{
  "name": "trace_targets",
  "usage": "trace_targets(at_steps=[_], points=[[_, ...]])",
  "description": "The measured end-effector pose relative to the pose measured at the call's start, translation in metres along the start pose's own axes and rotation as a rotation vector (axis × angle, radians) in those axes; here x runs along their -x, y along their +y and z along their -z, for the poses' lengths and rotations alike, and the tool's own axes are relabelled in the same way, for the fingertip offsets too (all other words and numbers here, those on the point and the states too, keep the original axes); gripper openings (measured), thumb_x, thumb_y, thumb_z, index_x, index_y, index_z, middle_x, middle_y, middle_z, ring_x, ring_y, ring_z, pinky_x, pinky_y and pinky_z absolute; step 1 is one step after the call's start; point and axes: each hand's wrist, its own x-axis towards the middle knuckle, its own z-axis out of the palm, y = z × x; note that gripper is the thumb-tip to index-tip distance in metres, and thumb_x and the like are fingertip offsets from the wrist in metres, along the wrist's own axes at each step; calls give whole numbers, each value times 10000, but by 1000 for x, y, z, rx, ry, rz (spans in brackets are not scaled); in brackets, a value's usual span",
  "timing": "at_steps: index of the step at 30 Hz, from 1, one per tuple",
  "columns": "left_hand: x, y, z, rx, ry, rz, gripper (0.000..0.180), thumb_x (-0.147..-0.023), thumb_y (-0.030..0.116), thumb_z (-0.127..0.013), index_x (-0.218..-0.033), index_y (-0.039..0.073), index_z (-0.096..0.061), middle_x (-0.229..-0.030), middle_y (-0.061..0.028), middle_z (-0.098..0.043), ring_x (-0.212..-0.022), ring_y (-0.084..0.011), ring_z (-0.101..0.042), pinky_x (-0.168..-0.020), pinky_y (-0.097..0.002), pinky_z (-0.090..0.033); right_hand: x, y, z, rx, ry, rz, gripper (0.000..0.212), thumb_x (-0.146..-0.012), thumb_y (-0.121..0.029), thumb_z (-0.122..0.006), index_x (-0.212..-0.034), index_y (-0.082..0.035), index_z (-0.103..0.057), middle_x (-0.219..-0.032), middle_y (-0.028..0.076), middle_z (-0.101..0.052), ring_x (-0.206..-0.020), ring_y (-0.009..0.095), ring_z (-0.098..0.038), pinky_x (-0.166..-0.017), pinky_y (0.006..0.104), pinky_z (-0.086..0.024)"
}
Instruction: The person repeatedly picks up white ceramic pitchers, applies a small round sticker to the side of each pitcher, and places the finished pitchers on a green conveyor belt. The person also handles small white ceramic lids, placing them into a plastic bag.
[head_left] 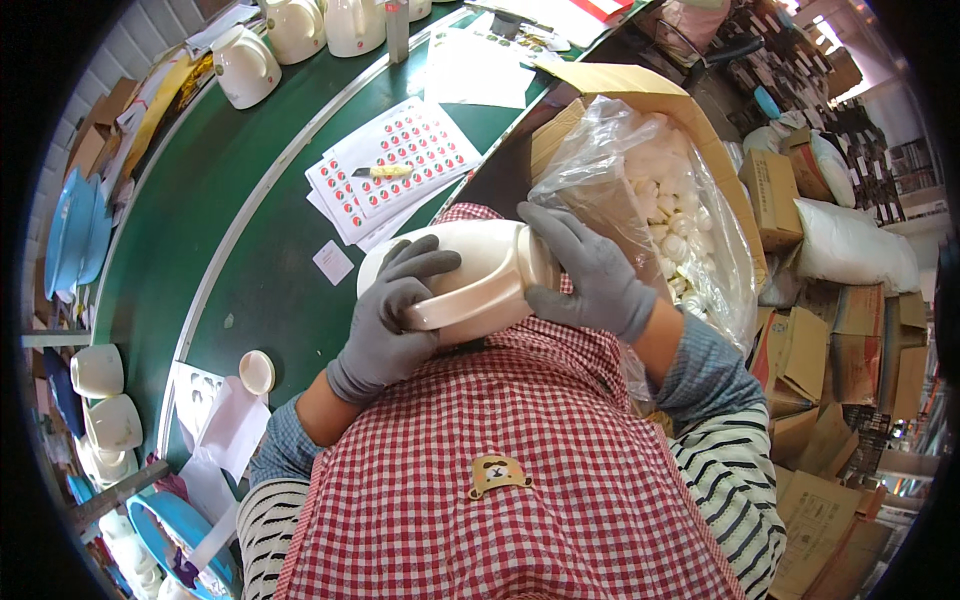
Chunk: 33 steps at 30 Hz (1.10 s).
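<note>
A glossy cream jug (480, 268) lies on its side in front of my checked apron, its long handle turned toward me. My left hand (388, 325), in a grey glove, grips the jug by its body and handle. At the jug's right end, my gloved right hand (592, 270) holds the rounded, lid-like part (538, 258) between thumb and fingers. Just beyond, on the green belt (235, 250), sheets of round red-and-green stickers (405, 150) carry a cutter knife (383, 172) with a pale yellow handle. Whether the held jug bears a sticker is hidden.
Similar jugs (245, 68) stand at the far left, and more (112, 422) at the left edge. To my right, an open carton (640, 80) holds a clear bag of small cream parts (678, 225). A round cream lid (257, 372) sits near papers (232, 430). Cartons (820, 520) fill the right.
</note>
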Motion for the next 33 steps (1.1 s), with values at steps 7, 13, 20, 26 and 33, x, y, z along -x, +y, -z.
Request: trace_targets(at_steps=[7,13,20,26,33], points=[[4,-1,-4,-46,10,-2,231,-589,74,-649,-810,77,-583,-1330,-166,-601,-1391,-423,-379,-1176,-536,-142,6,7,0,54,-15,-37,777,-858,-463,-659,-1441,-18,-400,-1321,262,-549,-1227,364,-560,-1011,407,-460],[10,5,-16,-287,-19,-134,326,-601,64,-651,-915,69,-562,-1392,-190,-534,-1366,-460,-390,-1141,-602,-171,-1,1,-10,-4,-91,-420,667,-879,-412,-619,-1382,-13,-437,-1325,258,-541,-1123,418,-601,-971,427,-487],[12,7,-4,-320,-34,-149,336,-800,213,-730,-1031,65,-537,-1427,-205,-485,-1386,-436,-364,-1118,-599,-183,-36,36,-27,-400,-10,-432,685,-955,-544,-537,-1370,-2,-485,-1215,225,-604,-1133,275,-583,-984,356,-456],[49,-7,95,330,531,223,442,-902,171,-713,-1274,-15,-565,-1455,-151,-446,-1264,-228,-506,-1068,-368,-383,-89,63,-43,-421,139,-431,595,-940,-398,-607,-1374,-1,-521,-1209,143,-626,-1016,203,-627,-897,306,-504],[44,-101,137,-207,1066,-80,278,-838,84,-781,-1034,-57,-643,-1512,-144,-366,-1170,-157,-537,-952,-280,-447,-182,86,-142,176,-125,-312,589,-924,-512,-536,-1385,-146,-545,-1329,145,-584,-1199,351,-562,-1038,426,-417]])
